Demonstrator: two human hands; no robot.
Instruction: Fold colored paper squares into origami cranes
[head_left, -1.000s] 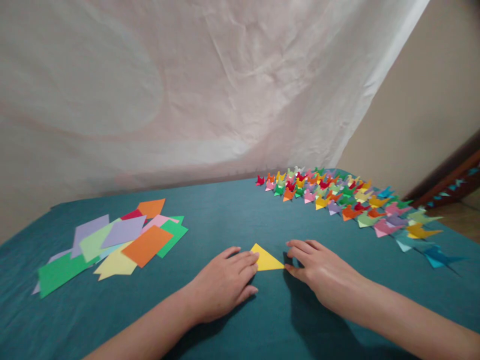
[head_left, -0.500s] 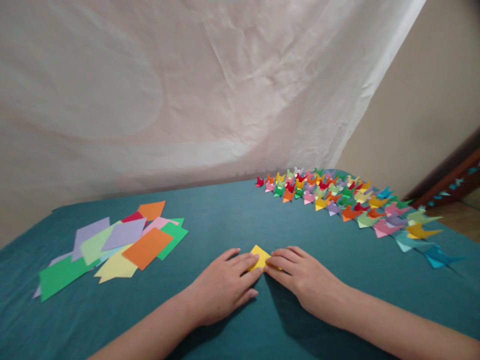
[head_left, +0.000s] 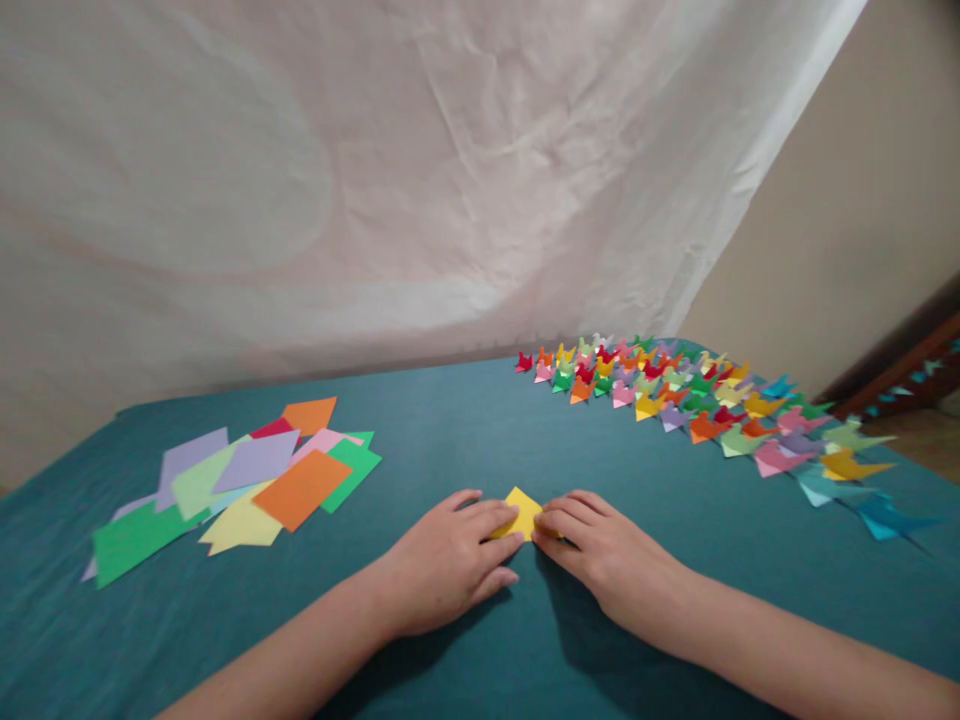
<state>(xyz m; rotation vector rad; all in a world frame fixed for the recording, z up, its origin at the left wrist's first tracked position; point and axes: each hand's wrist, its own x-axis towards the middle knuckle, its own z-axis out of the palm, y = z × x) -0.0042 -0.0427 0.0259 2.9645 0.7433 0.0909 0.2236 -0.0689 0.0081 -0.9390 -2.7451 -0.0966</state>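
Observation:
A small folded piece of yellow paper (head_left: 523, 509) lies on the teal cloth in front of me, its pointed top facing away. My left hand (head_left: 459, 558) rests palm down at its left side. Two fingertips press on the paper, the fingers are spread, and the thumb sits apart on the cloth. At the right corner, my right hand (head_left: 592, 540) has its fingers bent close together on the paper, covering that corner. The right thumb is mostly hidden. Both lower corners of the paper are partly under fingers.
On the left, loose coloured paper sheets (head_left: 304, 486) overlap in a spread pile. Rows of small folded paper birds (head_left: 705, 428) in many colours stand along the right side of the teal-covered table (head_left: 450, 430). A pale cloth (head_left: 390, 200) hangs behind it.
The view has shifted slightly, so the sheets and birds appear a little further right. Both hands stay on the yellow paper with almost no change in their grip.

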